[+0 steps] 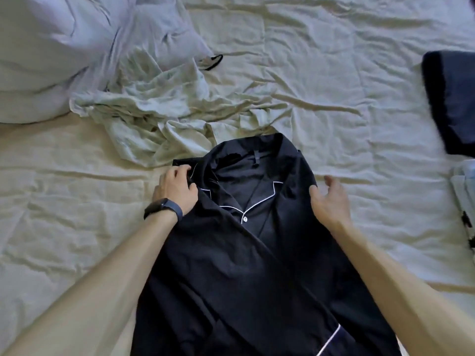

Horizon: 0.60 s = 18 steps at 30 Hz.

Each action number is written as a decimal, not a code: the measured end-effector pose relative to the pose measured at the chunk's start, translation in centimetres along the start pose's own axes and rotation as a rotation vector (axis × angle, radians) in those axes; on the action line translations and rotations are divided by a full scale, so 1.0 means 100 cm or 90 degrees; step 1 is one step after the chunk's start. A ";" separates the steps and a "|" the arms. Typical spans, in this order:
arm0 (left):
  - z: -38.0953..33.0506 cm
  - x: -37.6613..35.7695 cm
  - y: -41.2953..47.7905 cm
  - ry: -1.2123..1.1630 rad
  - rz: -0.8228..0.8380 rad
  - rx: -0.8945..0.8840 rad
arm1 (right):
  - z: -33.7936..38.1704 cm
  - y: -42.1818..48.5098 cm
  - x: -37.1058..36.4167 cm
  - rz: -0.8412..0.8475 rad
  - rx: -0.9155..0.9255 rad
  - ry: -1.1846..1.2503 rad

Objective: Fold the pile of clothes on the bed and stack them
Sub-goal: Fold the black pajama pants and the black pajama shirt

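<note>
A black pajama shirt [244, 253] with white piping lies front up on the bed, collar pointing away from me, its sides folded inward. My left hand [177, 190], with a dark band on the wrist, grips the shirt's left shoulder with curled fingers. My right hand [330, 200] hovers at the right shoulder with relaxed fingers, the thumb touching the fabric edge. A crumpled pale green garment [159, 116] lies just beyond the shirt, to the upper left.
The bed sheet [321, 73] is cream and wrinkled. A pale pillow or duvet [46, 52] fills the far left corner. A folded dark garment [452, 98] sits at the right edge, with a light patterned item [465, 201] below it.
</note>
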State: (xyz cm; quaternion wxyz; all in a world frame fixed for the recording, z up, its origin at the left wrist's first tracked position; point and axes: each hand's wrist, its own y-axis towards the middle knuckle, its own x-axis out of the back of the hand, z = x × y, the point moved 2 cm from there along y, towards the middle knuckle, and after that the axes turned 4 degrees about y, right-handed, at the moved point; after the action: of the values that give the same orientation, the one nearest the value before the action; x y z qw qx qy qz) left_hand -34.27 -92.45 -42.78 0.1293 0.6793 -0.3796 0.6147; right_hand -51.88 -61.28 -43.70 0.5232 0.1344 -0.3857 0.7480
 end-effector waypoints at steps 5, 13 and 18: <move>0.000 -0.020 0.062 0.067 0.075 -0.064 | 0.011 0.068 -0.015 0.074 -0.119 0.111; -0.015 -0.011 0.082 -0.051 -0.028 0.037 | -0.021 0.100 0.023 0.017 -0.050 0.088; -0.056 -0.015 0.095 -0.040 0.019 0.017 | -0.039 0.105 0.062 0.018 -0.083 0.119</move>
State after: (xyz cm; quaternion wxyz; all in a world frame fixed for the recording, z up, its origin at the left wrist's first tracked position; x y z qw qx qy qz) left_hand -44.69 -94.73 -45.79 0.0990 0.6942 -0.3858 0.5996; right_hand -62.98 -55.93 -47.11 0.5541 0.0244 -0.3847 0.7378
